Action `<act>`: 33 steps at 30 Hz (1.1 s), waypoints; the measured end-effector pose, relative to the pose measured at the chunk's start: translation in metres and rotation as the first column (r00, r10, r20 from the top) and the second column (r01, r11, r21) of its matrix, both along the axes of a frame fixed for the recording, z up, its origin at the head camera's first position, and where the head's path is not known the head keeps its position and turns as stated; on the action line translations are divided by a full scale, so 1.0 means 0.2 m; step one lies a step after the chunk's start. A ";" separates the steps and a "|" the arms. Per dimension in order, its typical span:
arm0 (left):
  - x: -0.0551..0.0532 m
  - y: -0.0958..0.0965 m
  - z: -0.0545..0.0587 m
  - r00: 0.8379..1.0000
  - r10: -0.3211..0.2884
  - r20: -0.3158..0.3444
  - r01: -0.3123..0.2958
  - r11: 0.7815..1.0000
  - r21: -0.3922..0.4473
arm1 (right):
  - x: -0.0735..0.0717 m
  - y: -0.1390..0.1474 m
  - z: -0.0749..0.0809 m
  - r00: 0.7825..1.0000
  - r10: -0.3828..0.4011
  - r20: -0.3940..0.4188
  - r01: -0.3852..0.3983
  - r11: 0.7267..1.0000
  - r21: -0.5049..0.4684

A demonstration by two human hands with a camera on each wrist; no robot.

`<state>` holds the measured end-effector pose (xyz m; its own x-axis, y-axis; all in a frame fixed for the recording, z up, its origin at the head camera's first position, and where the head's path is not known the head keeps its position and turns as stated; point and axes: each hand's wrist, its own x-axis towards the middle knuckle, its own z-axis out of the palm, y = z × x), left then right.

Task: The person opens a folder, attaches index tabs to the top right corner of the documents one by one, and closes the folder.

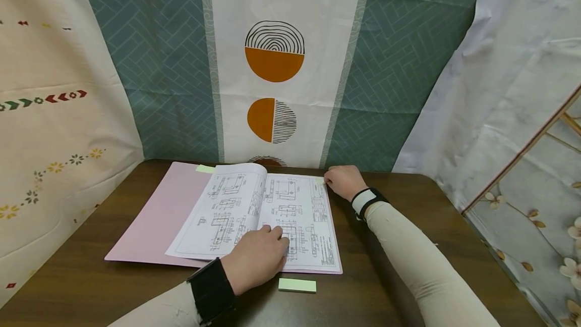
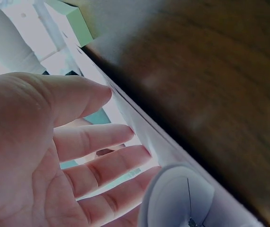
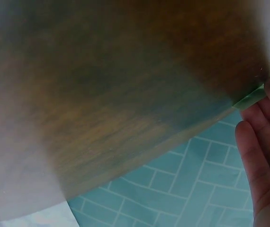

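Observation:
A pink folder (image 1: 152, 216) lies spread on the table, with printed sheets of technical drawings in it. One sheet (image 1: 195, 238) curves over to the left, and the right-hand page (image 1: 320, 221) lies flat. My left hand (image 1: 260, 254) rests on the lower middle of the pages; its fingers look extended in the left wrist view, beside the curled paper (image 2: 177, 196). At the upper right corner of the page, my right hand (image 1: 345, 181) pinches a green sticky note (image 3: 249, 98) between thumb and fingers. That note sticks out past the paper's edge.
A pad of green sticky notes (image 1: 297, 285) lies just below the folder's near edge. Another green tab (image 1: 205, 168) shows at the top of the left side. The brown wooden table (image 1: 408, 206) ends at patterned cloth hangings (image 1: 172, 64).

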<state>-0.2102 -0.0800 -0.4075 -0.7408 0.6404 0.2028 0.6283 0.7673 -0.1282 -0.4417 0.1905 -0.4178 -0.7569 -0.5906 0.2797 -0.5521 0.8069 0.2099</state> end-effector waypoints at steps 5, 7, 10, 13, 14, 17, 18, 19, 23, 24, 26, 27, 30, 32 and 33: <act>-0.02 -0.01 0.04 0.997 -0.011 0.079 0.013 1.000 -0.022 | -0.01 0.01 0.00 1.000 -0.008 0.028 0.008 1.000 0.001; -0.05 -0.01 0.08 0.989 -0.013 0.145 0.018 0.999 -0.036 | 0.00 0.01 0.00 0.999 -0.007 0.040 0.007 1.000 -0.001; -0.12 0.02 0.17 0.972 0.001 0.235 0.017 0.997 -0.073 | 0.00 0.02 0.00 0.998 0.006 0.056 -0.006 1.000 -0.007; -0.24 0.07 0.20 0.968 0.011 0.249 0.022 0.991 -0.131 | 0.02 0.04 0.00 0.998 0.021 0.065 -0.020 1.000 -0.018; -0.29 0.10 0.20 0.972 0.010 0.233 0.026 0.988 -0.150 | 0.03 0.04 0.00 0.997 0.023 0.067 -0.021 1.000 -0.021; -0.47 0.18 0.17 0.988 -0.002 0.156 0.035 0.977 -0.209 | 0.04 0.06 -0.01 0.998 0.026 0.060 -0.023 0.999 -0.036; -0.52 0.20 0.15 0.992 -0.006 0.123 0.035 0.973 -0.228 | 0.04 0.06 -0.02 0.998 0.026 0.057 -0.024 0.999 -0.040; -0.57 0.22 0.13 0.995 -0.010 0.095 0.032 0.971 -0.238 | 0.04 0.06 -0.02 0.998 0.030 0.051 -0.027 0.999 -0.043; -0.71 0.28 0.07 0.999 0.004 0.047 0.009 0.957 -0.288 | 0.03 0.06 -0.04 0.998 0.051 0.040 -0.049 0.997 -0.052; -0.74 0.29 0.05 0.999 0.010 0.049 0.005 0.956 -0.293 | 0.03 0.06 -0.04 0.998 0.054 0.042 -0.051 0.997 -0.054; -0.78 0.31 0.03 0.998 0.023 0.065 -0.002 0.953 -0.303 | 0.03 0.05 -0.04 0.997 0.055 0.044 -0.053 0.997 -0.059; -0.80 0.32 0.02 0.997 0.029 0.073 -0.005 0.951 -0.309 | 0.03 0.05 -0.03 0.998 0.054 0.044 -0.051 0.997 -0.060; -0.84 0.35 0.00 0.995 0.036 0.089 -0.007 0.952 -0.307 | 0.03 0.05 -0.02 0.998 0.045 0.043 -0.042 0.997 -0.064; -0.86 0.36 -0.01 0.994 0.041 0.104 -0.007 0.953 -0.303 | 0.03 0.05 -0.01 0.998 0.042 0.043 -0.039 0.997 -0.063; -0.87 0.37 -0.02 0.993 0.043 0.110 -0.008 0.954 -0.301 | 0.03 0.05 -0.01 0.998 0.042 0.044 -0.039 0.997 -0.063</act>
